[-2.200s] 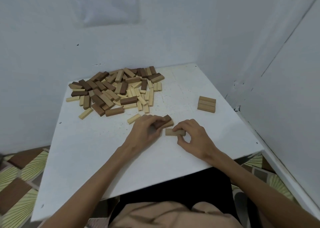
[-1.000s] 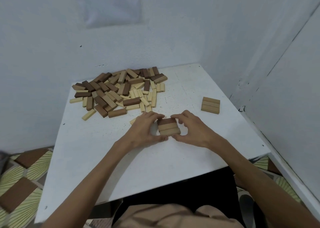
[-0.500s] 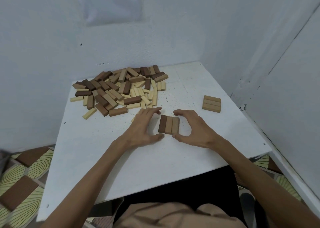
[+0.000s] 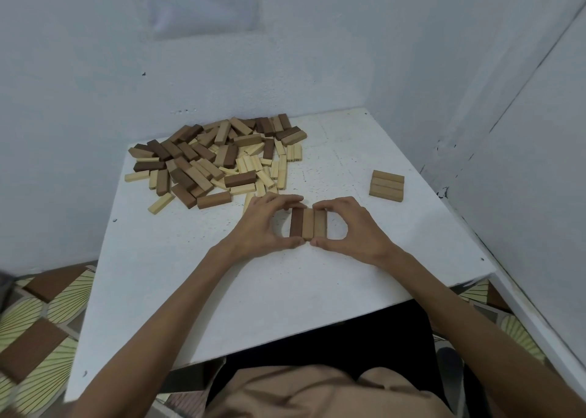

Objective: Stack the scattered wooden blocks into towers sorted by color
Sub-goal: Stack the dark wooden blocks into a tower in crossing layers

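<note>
Three wooden blocks (image 4: 308, 223) lie flat side by side in the middle of the white table (image 4: 196, 278): one dark brown on the left, two tan beside it. My left hand (image 4: 264, 224) pinches the row's left part between fingers at the far end and thumb at the near end. My right hand (image 4: 347, 224) pinches the right part the same way. A big heap of scattered blocks (image 4: 218, 160) in dark brown, tan and pale wood lies at the back left. A flat row of three tan blocks (image 4: 387, 185) sits at the right.
White walls close in behind and to the right of the table. The table's front edge runs near my lap. Patterned floor tiles (image 4: 38, 328) show at the left below the table.
The three blocks came together between both hands, then turned from lying crosswise to pointing away from me. Both hands now press in on the row's ends.
</note>
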{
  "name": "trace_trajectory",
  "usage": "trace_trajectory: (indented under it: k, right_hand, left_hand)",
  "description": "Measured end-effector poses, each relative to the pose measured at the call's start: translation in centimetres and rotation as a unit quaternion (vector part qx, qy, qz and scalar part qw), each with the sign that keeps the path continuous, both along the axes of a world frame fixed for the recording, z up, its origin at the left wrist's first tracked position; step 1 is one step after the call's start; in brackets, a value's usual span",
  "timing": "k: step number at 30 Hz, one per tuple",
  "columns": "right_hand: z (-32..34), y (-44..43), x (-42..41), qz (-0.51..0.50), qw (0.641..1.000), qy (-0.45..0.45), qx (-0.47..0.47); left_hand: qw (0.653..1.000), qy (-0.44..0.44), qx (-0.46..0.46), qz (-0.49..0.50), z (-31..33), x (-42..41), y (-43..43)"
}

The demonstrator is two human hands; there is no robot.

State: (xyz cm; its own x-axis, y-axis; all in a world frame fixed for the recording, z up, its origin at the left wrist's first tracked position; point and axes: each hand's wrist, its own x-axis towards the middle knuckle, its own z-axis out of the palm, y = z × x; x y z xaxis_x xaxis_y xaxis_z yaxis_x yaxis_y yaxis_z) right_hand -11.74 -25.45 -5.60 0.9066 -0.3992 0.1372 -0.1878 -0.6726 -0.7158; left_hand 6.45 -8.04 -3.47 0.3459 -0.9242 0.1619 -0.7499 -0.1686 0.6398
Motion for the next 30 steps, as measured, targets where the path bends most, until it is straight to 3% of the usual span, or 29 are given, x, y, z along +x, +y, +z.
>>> trace_trajectory:
  k: [14, 30]
  right_hand:
    - [0.5, -1.2, 0.1, 0.052, 0.996, -0.067, -0.023]
    - [2.8, -10.3, -5.0, -0.075, 0.996, -0.045, -0.011]
  left_hand:
    - [0.998, 0.043, -0.03, -0.022, -0.5, -0.1, -1.5]
    - [0.987, 0.097, -0.068, -0.11, 1.3, -2.0, -14.5]
